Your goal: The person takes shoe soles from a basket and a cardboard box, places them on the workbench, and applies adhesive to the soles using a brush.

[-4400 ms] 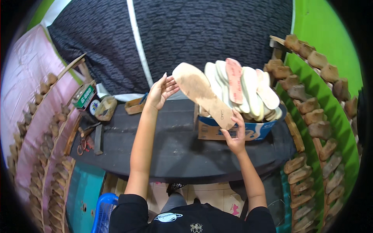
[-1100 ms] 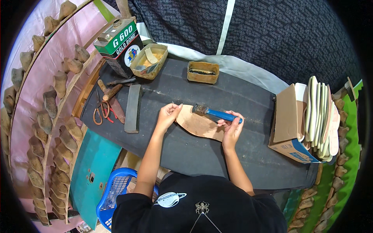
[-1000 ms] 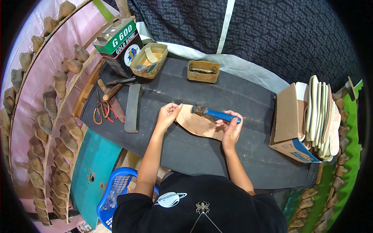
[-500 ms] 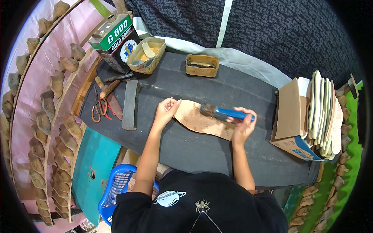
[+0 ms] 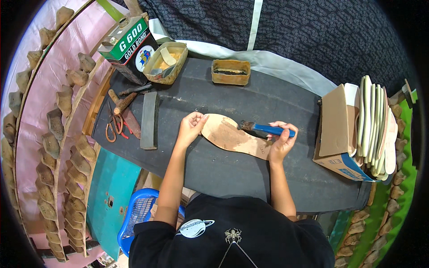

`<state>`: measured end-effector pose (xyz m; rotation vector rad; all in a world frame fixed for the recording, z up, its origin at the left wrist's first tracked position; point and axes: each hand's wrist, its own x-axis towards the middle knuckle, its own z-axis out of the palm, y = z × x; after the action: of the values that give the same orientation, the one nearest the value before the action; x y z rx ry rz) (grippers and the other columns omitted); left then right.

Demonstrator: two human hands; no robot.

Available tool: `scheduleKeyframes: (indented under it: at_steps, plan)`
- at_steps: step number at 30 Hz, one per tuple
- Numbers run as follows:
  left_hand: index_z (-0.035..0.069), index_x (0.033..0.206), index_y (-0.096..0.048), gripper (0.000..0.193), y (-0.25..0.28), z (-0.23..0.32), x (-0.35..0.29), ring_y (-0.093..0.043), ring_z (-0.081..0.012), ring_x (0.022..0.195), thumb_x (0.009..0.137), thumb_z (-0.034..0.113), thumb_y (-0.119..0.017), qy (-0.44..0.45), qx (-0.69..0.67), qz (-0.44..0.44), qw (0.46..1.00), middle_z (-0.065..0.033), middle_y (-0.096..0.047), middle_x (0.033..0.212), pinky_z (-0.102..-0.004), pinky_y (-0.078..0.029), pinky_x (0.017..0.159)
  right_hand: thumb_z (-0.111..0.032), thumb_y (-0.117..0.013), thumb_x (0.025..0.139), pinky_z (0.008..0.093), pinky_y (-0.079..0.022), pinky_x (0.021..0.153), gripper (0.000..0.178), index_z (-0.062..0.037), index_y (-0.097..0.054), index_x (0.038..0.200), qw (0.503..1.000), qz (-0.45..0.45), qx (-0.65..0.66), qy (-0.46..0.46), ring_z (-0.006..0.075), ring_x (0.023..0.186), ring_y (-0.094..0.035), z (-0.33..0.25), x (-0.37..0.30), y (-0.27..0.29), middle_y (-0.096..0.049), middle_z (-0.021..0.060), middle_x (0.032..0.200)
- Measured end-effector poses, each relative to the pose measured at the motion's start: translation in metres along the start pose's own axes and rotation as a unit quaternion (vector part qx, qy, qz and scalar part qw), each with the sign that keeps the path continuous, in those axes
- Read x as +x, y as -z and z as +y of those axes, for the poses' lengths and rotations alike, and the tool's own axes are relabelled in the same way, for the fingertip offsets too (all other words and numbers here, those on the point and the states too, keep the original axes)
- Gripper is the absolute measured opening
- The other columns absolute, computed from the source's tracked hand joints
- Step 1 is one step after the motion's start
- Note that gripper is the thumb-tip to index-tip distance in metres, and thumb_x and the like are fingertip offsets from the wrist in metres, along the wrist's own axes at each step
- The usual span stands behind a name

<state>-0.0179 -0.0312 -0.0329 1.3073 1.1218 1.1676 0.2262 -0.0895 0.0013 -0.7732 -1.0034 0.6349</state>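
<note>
Now the dark desk [image 5: 232, 165] is carrying the work at the centre, with a tan shoe insole [image 5: 234, 140] lying flat on it. Half a second ago the brush head was sitting nearer the insole's middle; it is now resting toward the edge at 12 o'clock, so the coating stroke seems to be travelling across the insole. At 3 o'clock a cardboard box [image 5: 342, 134] is holding upright soles. At 11 o'clock an open glue tin [image 5: 166, 62] is standing beside a green can [image 5: 129, 47]. The left hand [image 5: 191, 128] is pinning the insole's end at 9 o'clock with curled fingers. The right hand [image 5: 281, 143] is gripping the blue-handled brush [image 5: 266, 129], bristles probably touching the insole.
</note>
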Motion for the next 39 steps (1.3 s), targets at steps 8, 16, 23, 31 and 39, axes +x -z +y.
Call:
scheduleKeyframes:
  at_steps: [8,16,23,31,39]
  plan:
    - [0.003,0.075,-0.052,0.014,-0.001,-0.002,0.000,-0.037,0.0010,0.043,0.079,0.016,-0.056,-0.006,0.003,-0.002,1.000,0.0050,-0.048,0.057,-0.0140,-0.026,0.036,-0.029,-0.040,0.085,0.0298,-0.050,0.064,0.027,-0.0052,-0.034,0.097,0.993,-0.103,0.048,-0.036,0.0210,0.081,-0.053,0.004,-0.011,-0.023,-0.048,0.0197,0.098]
    - [0.003,0.073,-0.051,0.014,0.001,-0.009,0.002,-0.037,0.0014,0.044,0.079,0.014,-0.056,-0.012,0.042,0.010,0.999,0.0057,-0.048,0.057,-0.0138,-0.027,0.037,-0.024,-0.044,0.085,0.0175,-0.040,0.051,0.019,-0.0060,-0.037,0.090,0.996,-0.069,-0.063,-0.011,0.0085,0.061,-0.048,0.002,-0.003,-0.004,-0.053,0.0101,0.081]
    - [0.003,0.072,-0.050,0.013,0.000,-0.006,0.002,-0.037,0.0016,0.047,0.078,0.013,-0.057,-0.012,0.024,0.005,1.000,0.0065,-0.045,0.057,-0.0133,-0.027,0.040,-0.024,-0.039,0.087,0.0181,-0.039,0.048,0.018,-0.0072,-0.034,0.091,0.998,-0.006,0.021,-0.056,0.0080,0.055,-0.047,-0.001,0.004,-0.014,-0.052,0.0111,0.082]
    - [0.005,0.070,-0.047,0.015,0.000,-0.006,-0.002,-0.034,0.0021,0.046,0.079,0.012,-0.056,-0.024,0.030,0.010,0.999,0.0081,-0.042,0.056,-0.0136,-0.025,0.040,-0.016,-0.044,0.085,0.0175,-0.040,0.054,0.016,-0.0071,-0.031,0.090,0.985,-0.127,-0.027,-0.118,0.0064,0.060,-0.046,0.005,0.014,-0.028,-0.051,0.0093,0.088]
    - [0.004,0.064,-0.046,0.019,0.000,-0.011,-0.001,-0.030,0.0006,0.048,0.076,0.012,-0.058,-0.020,0.093,0.027,0.995,0.0073,-0.037,0.053,-0.0156,-0.026,0.041,-0.002,-0.050,0.079,0.0171,-0.040,0.052,0.025,-0.0086,-0.030,0.092,0.987,-0.128,-0.042,-0.093,0.0094,0.073,-0.049,0.009,0.016,-0.039,-0.050,0.0081,0.084]
